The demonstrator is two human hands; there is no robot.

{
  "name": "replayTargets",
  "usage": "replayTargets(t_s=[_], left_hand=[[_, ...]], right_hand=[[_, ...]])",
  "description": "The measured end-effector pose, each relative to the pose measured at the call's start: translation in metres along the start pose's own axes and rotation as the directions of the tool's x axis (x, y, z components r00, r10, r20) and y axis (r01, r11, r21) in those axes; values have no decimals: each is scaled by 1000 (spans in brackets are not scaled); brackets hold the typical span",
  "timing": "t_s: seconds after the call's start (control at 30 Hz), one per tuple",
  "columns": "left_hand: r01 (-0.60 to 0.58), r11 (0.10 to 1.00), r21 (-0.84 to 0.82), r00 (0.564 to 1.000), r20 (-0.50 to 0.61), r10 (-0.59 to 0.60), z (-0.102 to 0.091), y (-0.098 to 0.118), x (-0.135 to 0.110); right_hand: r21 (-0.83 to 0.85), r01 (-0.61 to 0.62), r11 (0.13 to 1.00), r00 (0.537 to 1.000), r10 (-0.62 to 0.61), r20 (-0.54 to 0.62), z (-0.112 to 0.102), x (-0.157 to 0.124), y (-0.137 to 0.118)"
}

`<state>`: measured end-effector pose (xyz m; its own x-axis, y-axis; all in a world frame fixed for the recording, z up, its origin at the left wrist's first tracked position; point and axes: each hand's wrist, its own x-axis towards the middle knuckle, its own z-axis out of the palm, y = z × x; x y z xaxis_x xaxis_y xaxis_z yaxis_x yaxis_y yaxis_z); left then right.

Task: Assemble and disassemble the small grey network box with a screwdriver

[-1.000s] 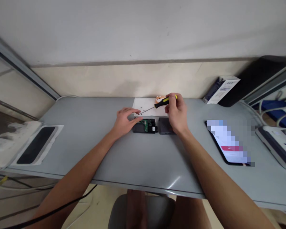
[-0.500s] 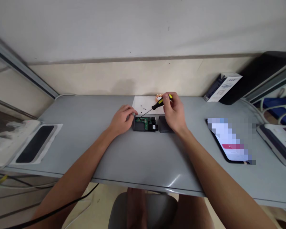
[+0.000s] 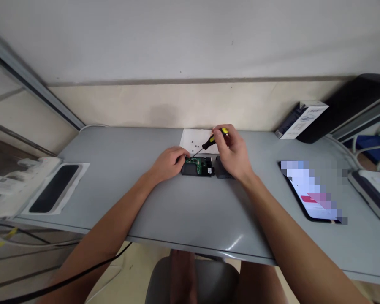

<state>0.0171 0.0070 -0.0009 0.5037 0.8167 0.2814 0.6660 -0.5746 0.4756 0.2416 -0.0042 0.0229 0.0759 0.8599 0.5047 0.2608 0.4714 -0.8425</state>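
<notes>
Right hand [image 3: 232, 154], in the head view, is seen closed in a pinch on the yellow-and-black handle of a screwdriver [image 3: 210, 142], whose thin shaft is slanted down and to the left so that its tip is set at the far left corner of a green circuit board [image 3: 199, 162]. This board is lodged in an open black case [image 3: 193, 169] lying near the middle of the grey table [image 3: 177, 202]. The left hand [image 3: 167, 162] is laid against the left end of the case with the fingers curled; whether the case is pinched or only steadied cannot be told. A dark grey cover [image 3: 222, 172] is placed just beside the case, partly hidden under the right hand. Behind both, a white sheet [image 3: 190, 137] is spread, with small dark screws [image 3: 194, 145] scattered on it. Well apart to the right, a phone [image 3: 313, 190] is laid flat
</notes>
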Motion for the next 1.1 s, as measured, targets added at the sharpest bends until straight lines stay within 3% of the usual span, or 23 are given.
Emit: replayTargets(t_s=[0.27,0.4,0.57,0.67,0.87,1.1], left_hand=[[-23,1000,0,1000,-10,23,-2,2,-2],[-23,1000,0,1000,-10,23,-1,1,-2],[-24,1000,-6,1000,-6,24,0,0,-1],[-30,999,-13,999,-12,30,1,1,-2],[-39,999,-5,999,-21,39,2,2,-3],[-40,999,-3,999,-13,40,4,2,-3]], right_hand=[[95,35,995,969,-57,241,14,26,-21],[194,-65,979,988,36,153,31,34,-18],[459,-176,871,983,131,128,47,26,-9],[521,-174,836,985,150,87,45,20,-9],[706,-297,643,948,286,139,34,17,-10],[651,-236,721,958,285,32,37,16,-11]])
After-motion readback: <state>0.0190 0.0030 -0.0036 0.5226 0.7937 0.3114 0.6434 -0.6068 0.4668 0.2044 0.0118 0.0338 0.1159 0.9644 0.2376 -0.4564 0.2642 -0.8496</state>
